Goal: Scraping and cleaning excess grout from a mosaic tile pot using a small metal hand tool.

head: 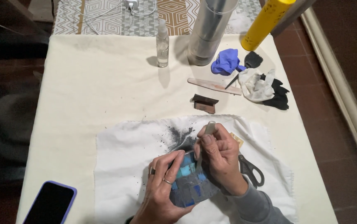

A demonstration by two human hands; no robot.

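Hands work near the table's (104,83) front edge, over a white cloth (124,166) smudged with dark powder. Left hand (162,186) curls around a grey piece set with blue tiles (191,182); right hand (220,155) pinches a thin pale tool (209,127) against it. Scissors (251,170) lie just beside the right wrist, a phone (50,203) at the front left corner.

Left hand (162,186) curled palm-down, right hand (220,159) pinched shut beside it, fingers bent
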